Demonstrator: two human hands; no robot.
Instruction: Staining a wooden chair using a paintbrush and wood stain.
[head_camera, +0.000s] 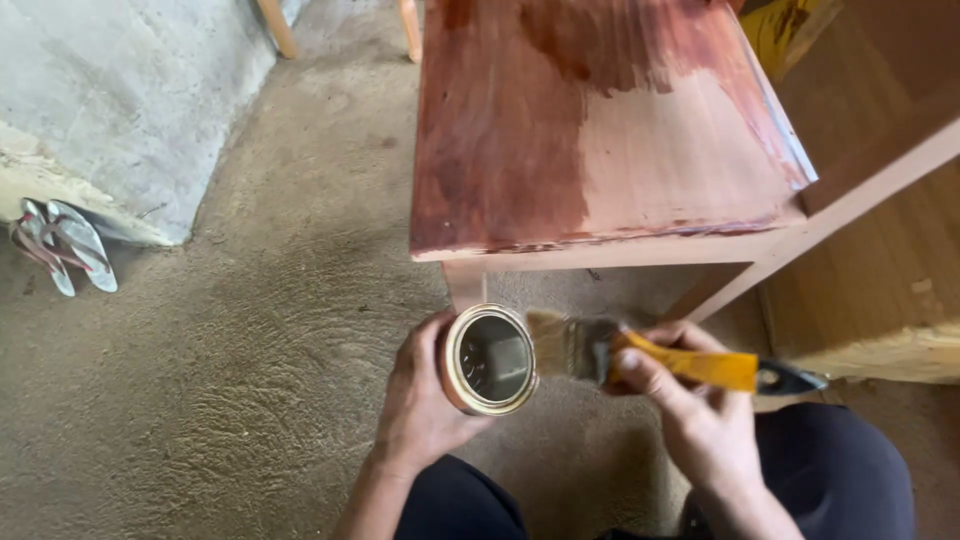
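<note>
The tin (490, 360), a small round can with a pale rim, is the landmark here: in the head view it sits low in the frame, just below the near edge of the wooden table (600, 150), tipped so that its open mouth faces up and toward the camera, with dark liquid showing inside. The left hand (420, 395) wraps it from the left and from underneath, fingers closed round its wall, so the tin is held off the floor rather than standing on it. To the right of the tin, the brush (660, 358) lies nearly level, its long axis running left to right; its bristles (555, 343) point at the tin and touch or just overlap the tin's right rim, while the yellow handle runs away from the tin to a dark tip. The right hand (690, 400) is clamped on that handle, thumb on top, well to the right of the tin, so the bristles are the nearest part of the brush to the opening. Above the tin, the table top is partly coated in reddish-brown stain, with a paler unstained patch on its right half. Far left of the tin, a pair of sandals (65, 245) lies on the rough floor (250, 380) beside a grey wall.
</note>
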